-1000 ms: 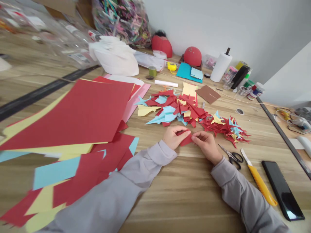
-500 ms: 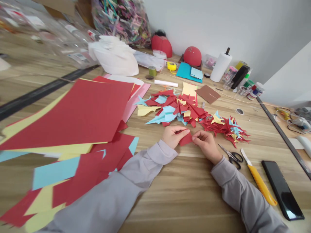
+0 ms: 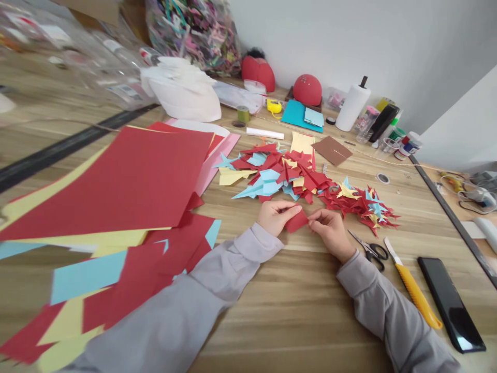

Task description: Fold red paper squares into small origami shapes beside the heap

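Note:
A small piece of red paper [image 3: 297,221] is held between my two hands, just above the wooden table. My left hand [image 3: 275,217] pinches its left upper part between thumb and fingers. At its right edge, my right hand [image 3: 328,231] grips with thumb and fingertips closed. Just beyond the hands lies a heap of folded paper pieces [image 3: 306,180] in red, blue and yellow, some shaped like planes. Scissors [image 3: 373,252] with black handles rest to the right of my right hand.
Large red sheets [image 3: 155,171] and cut paper pieces [image 3: 91,274] cover the left side. A yellow-handled knife [image 3: 417,295] and a black phone [image 3: 452,303] lie at right. Toward the wall stand a tape measure [image 3: 274,106], a paper roll [image 3: 353,108] and several bottles.
The red paper has tilted slightly between my hands, and my fingers have shifted a little on it. The rest of the table looks the same.

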Demonstrator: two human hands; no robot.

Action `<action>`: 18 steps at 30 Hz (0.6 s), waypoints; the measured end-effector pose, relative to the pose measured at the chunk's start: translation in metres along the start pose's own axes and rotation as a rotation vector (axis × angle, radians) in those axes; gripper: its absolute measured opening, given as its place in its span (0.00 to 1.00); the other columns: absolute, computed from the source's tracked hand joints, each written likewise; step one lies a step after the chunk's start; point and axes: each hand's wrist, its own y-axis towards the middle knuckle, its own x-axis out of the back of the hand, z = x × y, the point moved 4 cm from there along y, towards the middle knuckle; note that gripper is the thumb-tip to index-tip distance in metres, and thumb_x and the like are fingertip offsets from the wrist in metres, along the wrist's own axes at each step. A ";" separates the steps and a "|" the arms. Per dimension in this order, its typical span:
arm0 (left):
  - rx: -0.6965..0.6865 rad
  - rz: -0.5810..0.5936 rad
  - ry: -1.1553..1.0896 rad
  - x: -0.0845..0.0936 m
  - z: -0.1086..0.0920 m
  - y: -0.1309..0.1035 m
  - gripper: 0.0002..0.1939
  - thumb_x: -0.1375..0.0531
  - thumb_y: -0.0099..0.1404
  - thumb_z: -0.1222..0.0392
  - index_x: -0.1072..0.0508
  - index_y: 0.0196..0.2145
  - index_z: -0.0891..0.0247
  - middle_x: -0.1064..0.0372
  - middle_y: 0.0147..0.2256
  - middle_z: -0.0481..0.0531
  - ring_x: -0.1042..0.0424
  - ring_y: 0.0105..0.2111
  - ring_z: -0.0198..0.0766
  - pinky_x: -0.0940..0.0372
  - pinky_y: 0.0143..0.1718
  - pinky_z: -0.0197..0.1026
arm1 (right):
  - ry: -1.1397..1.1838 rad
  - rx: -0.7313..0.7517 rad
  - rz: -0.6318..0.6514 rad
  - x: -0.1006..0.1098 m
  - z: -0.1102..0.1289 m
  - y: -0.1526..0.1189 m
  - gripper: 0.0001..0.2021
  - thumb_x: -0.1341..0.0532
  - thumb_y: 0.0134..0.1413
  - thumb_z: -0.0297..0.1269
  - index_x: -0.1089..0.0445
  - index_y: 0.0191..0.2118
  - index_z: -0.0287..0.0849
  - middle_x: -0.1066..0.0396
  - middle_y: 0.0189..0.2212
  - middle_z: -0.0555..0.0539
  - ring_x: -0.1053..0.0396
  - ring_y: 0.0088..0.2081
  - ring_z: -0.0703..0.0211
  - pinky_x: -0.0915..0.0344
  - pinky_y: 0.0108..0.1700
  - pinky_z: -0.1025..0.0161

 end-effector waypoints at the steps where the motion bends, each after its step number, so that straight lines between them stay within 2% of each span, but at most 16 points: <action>1: 0.001 -0.012 -0.010 0.001 0.001 0.001 0.11 0.35 0.47 0.54 0.21 0.25 0.65 0.24 0.26 0.53 0.27 0.29 0.40 0.33 0.33 0.40 | -0.001 0.001 -0.001 0.000 0.000 0.000 0.03 0.37 0.36 0.32 0.30 0.23 0.40 0.31 0.19 0.52 0.38 0.22 0.66 0.43 0.25 0.67; 6: -0.008 -0.055 -0.038 0.003 0.007 0.002 0.12 0.35 0.48 0.53 0.21 0.26 0.66 0.25 0.26 0.52 0.29 0.27 0.38 0.34 0.32 0.39 | 0.031 0.025 -0.030 0.003 0.000 0.000 0.02 0.38 0.39 0.32 0.30 0.24 0.41 0.33 0.17 0.53 0.38 0.21 0.65 0.41 0.26 0.67; 10: -0.022 -0.040 0.000 0.001 0.005 0.001 0.12 0.36 0.49 0.53 0.22 0.26 0.66 0.25 0.26 0.52 0.29 0.27 0.38 0.34 0.31 0.39 | 0.029 0.043 -0.012 0.001 0.002 0.000 0.06 0.36 0.42 0.38 0.30 0.27 0.41 0.32 0.20 0.52 0.37 0.23 0.65 0.40 0.28 0.66; 15: -0.004 -0.036 0.003 0.001 0.001 0.001 0.11 0.36 0.48 0.54 0.22 0.26 0.66 0.25 0.25 0.52 0.30 0.26 0.37 0.34 0.29 0.38 | -0.019 0.042 -0.026 0.000 0.002 0.000 0.11 0.34 0.42 0.44 0.30 0.25 0.41 0.33 0.18 0.52 0.39 0.22 0.65 0.41 0.26 0.67; 18: -0.017 0.025 0.025 -0.001 -0.003 -0.001 0.09 0.37 0.48 0.57 0.24 0.22 0.66 0.28 0.22 0.51 0.31 0.23 0.35 0.35 0.27 0.37 | 0.054 0.034 -0.085 0.004 -0.001 0.002 0.12 0.35 0.43 0.45 0.31 0.25 0.41 0.34 0.18 0.52 0.39 0.21 0.66 0.41 0.25 0.66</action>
